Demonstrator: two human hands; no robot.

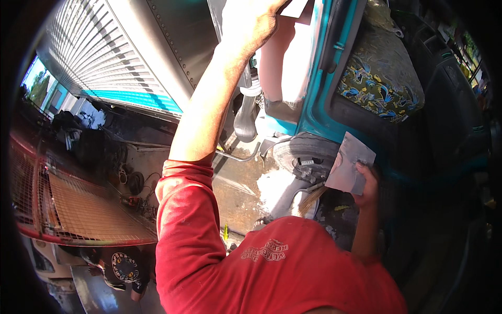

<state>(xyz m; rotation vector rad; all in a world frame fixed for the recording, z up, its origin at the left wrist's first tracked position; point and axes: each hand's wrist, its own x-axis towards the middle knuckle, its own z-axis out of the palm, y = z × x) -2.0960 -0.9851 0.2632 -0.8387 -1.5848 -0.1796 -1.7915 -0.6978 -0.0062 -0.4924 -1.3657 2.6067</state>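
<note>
My left arm reaches up to the top edge, where my left hand (250,23) is closed at the border of the view. A pale flat piece (296,7) shows right beside its fingertips, partly cut off; it appears to be in that hand. Below it is a teal vehicle cab's door-frame panel (280,68), coated with smooth pinkish-white filler and crossed by a shadow. My right hand (367,183), lower right, grips a thin grey rectangular board (349,163) by its lower right side. A faint pinkish smear lies on the board.
A rounded step (306,157) and a straw brush (312,200) are below the panel. Inside the cab is a patterned seat (384,78). On the left stand a ribbed metal truck body (110,52) and a red mesh frame (78,193). Another person (123,267) is at lower left.
</note>
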